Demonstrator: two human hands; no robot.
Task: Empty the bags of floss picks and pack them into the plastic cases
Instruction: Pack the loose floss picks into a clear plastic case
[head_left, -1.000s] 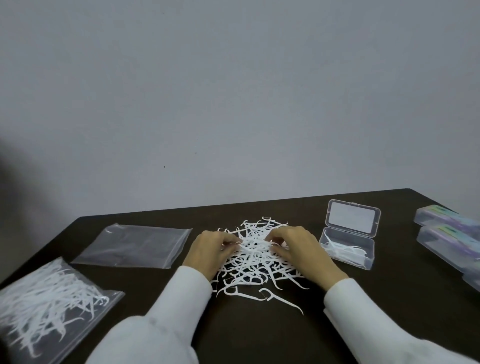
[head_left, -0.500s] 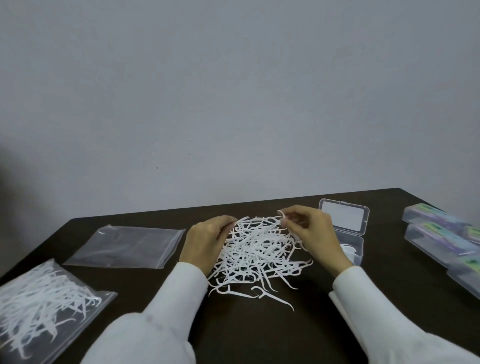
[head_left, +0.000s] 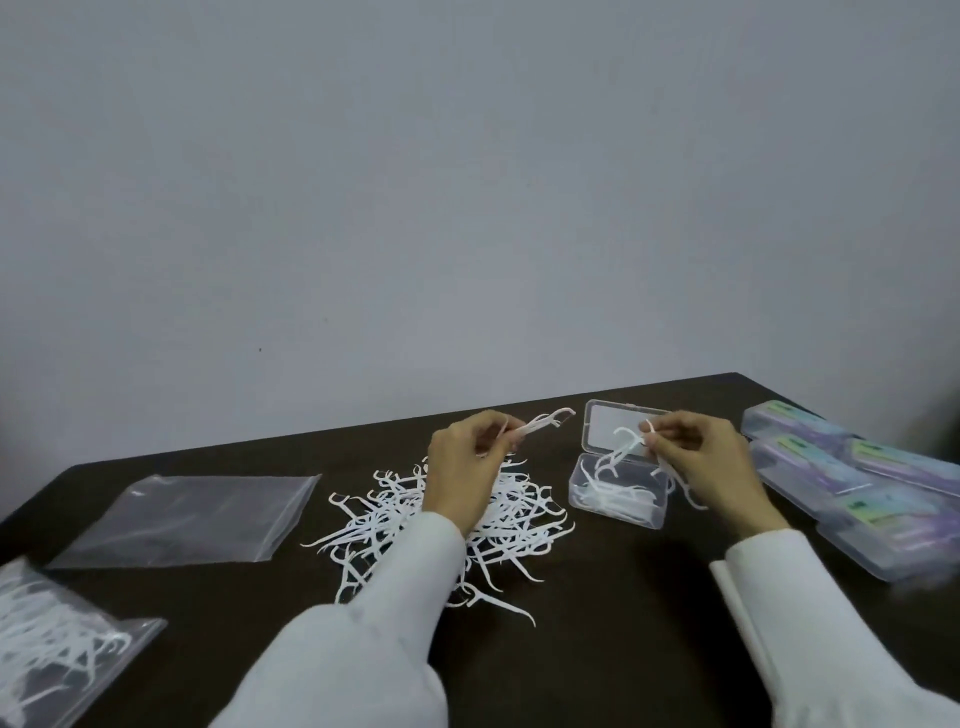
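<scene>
table (head_left: 623, 597): dark top, carries everything; open case is the landmark below.
closed cases (head_left: 857, 493): stacked just right of the open case, lids on.
empty bag (head_left: 187, 514): flat, well left of the open case.
full bag (head_left: 57, 634): farther left and nearer the person, picks inside.
pile of floss picks (head_left: 519, 514): loose heap just left of the open case, apart from it.
open case (head_left: 618, 493): lid up at the far side, a few picks in the tray.
right hand (head_left: 711, 467): over the case's right end, fingers (head_left: 655, 442) pinching several picks that hang down toward the tray; nearer hand for the drop.
left hand (head_left: 462, 462): above the pile, left of the case, pinching a small bunch, long axis pointing right at the lid; count unclear, maybe two or three.
change: both hands were down on the pile a second ago; now lifted, right one carried across to the case.
</scene>
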